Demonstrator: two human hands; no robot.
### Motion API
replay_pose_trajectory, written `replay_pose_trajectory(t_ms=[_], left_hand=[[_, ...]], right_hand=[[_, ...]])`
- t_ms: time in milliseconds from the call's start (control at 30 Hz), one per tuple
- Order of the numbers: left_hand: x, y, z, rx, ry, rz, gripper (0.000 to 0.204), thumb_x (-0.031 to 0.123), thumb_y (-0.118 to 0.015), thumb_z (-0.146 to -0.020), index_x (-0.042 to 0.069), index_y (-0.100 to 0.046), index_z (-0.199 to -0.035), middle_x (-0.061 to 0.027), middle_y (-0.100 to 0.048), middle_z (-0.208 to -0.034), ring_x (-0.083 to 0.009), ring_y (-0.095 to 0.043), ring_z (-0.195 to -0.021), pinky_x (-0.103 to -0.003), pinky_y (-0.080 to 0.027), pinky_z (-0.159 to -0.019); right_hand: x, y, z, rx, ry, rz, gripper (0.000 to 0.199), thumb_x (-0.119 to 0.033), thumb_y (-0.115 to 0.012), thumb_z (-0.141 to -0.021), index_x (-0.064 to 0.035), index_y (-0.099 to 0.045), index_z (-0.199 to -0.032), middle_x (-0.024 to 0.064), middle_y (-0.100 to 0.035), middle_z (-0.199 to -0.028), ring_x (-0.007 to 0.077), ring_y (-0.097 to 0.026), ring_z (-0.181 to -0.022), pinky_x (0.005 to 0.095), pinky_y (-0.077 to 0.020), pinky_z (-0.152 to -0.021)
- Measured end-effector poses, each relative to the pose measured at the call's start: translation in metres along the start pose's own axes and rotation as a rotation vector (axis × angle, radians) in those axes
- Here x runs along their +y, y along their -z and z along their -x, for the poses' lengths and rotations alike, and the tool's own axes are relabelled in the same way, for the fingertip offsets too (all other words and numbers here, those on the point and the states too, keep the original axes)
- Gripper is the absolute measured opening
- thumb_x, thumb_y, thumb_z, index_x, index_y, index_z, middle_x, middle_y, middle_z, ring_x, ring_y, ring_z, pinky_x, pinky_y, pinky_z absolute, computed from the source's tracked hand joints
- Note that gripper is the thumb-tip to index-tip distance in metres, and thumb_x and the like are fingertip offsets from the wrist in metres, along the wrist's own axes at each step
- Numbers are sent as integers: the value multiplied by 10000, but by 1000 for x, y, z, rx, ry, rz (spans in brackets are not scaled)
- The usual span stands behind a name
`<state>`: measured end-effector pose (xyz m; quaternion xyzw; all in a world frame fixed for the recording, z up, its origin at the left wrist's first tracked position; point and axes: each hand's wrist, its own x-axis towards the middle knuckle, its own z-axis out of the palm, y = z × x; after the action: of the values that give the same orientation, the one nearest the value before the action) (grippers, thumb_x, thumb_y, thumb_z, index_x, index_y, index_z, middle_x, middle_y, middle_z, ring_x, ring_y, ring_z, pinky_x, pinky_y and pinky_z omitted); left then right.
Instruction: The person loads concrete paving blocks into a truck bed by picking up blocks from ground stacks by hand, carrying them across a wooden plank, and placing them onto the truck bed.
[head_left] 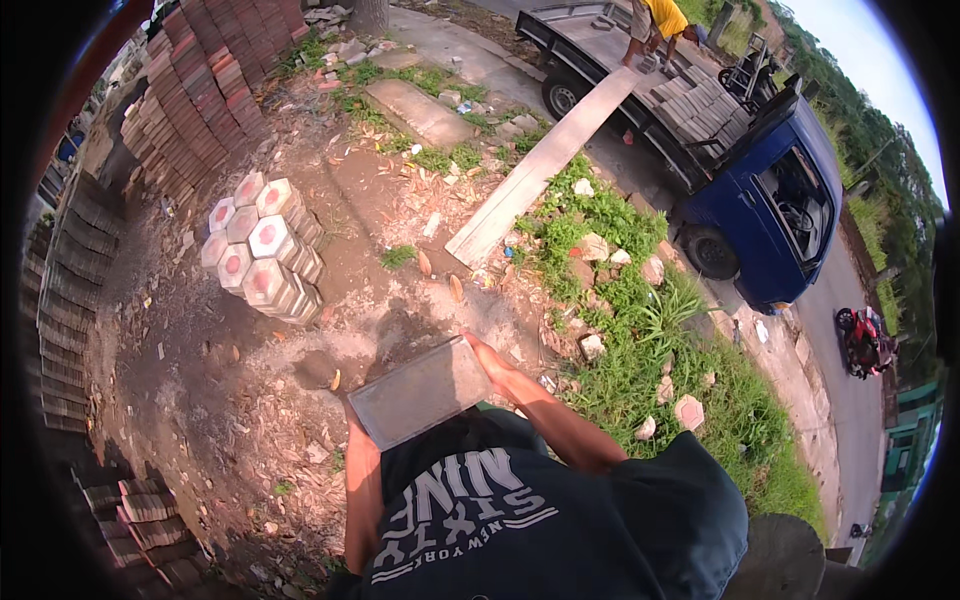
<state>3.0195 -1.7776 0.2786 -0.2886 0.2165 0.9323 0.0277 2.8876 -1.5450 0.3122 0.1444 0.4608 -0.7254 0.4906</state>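
A grey rectangular concrete paver [420,392] lies flat across both my hands, close in front of my chest, its right part in sunlight. My left hand [359,432] holds the paver's left end, with most of its fingers hidden beneath or behind it. At the right end, my right hand [484,362] grips the edge, thumb side showing. Beyond them to the left, hexagonal pavers [268,238] with reddish centres stand stacked on the dirt. A long wooden plank [545,165] slopes from the ground up to the bed of a blue truck [765,185].
On the truck bed, a person in a yellow shirt [664,22] bends over stacked grey pavers [700,105]. Tall stacks of reddish pavers [205,85] rise at the far left. Grey slabs [78,290] line the left side. Weeds and stones [625,290] border the road, where a red motorcycle [866,342] appears.
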Motion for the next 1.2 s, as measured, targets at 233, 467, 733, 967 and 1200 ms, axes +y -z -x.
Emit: replay_pose_trajectory(t_ms=[233,467,733,967,1200], left_hand=[[73,-5,-141,-57,-55,-184,620,532,-344,-908,25,-534,-1210,-154,-597,-1154,-317,-581,-1029,-418,-476,-904],[156,-71,-314,-60,169,-357,589,498,-337,-916,18,-538,-1192,-148,-605,-1117,-288,-590,-992,-388,-474,-892],[225,-184,-460,20,402,-524,577,509,-354,-901,36,-568,-1152,-145,-617,-1092,-285,-600,-959,-381,-490,-846],[203,-296,-605,-66,673,-652,623,538,-287,-916,36,-576,-1146,-134,-627,-1101,-281,-616,-981,-401,-512,-842],[146,-401,-762,-138,749,-775,650,580,-326,-891,35,-581,-1136,-139,-632,-1080,-278,-625,-947,-392,-512,-827]], right_hand=[[-69,8,-128,40,90,-96,637,-543,-324,-939,-13,-490,-1250,150,-562,-1215,276,-555,-1075,406,-417,-960],[-158,14,-224,193,232,-243,573,-495,-346,-947,-14,-547,-1183,149,-601,-1139,250,-585,-1005,388,-460,-893],[-286,6,-277,365,235,-459,643,-545,-296,-938,3,-546,-1165,183,-577,-1189,301,-559,-1051,412,-443,-917],[-364,81,-319,549,327,-648,558,-494,-332,-933,-24,-582,-1101,148,-628,-1067,270,-607,-902,411,-500,-814],[-492,186,-348,529,428,-793,614,-543,-350,-917,-17,-553,-1160,155,-610,-1120,274,-592,-978,411,-479,-862]])
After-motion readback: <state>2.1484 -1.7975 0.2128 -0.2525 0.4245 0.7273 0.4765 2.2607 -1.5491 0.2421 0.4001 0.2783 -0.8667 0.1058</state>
